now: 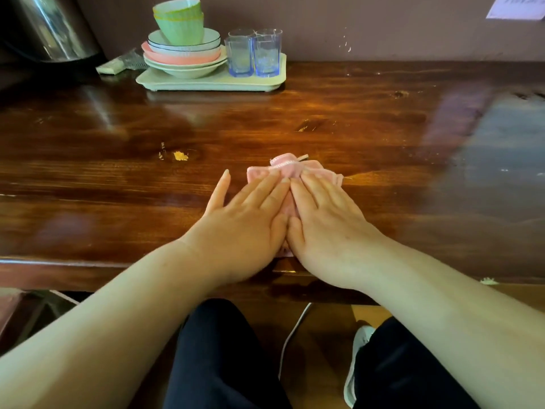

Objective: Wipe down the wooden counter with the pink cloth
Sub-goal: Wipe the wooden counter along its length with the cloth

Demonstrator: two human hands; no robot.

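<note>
The pink cloth (290, 169) lies on the wooden counter (295, 119) near its front edge, mostly hidden under two hands. The left hand (247, 219) and the right hand (327, 219) lie flat side by side on it, fingers straight and pressing down, gripping nothing. Far off at 11 o'clock a tray (206, 82) holds stacked bowls (182, 51) and blue glasses (253, 53), with a shiny kettle (56, 28) at 10 o'clock.

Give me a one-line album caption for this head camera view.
Both hands, left hand and right hand, press a pink cloth flat on the wooden counter.
</note>
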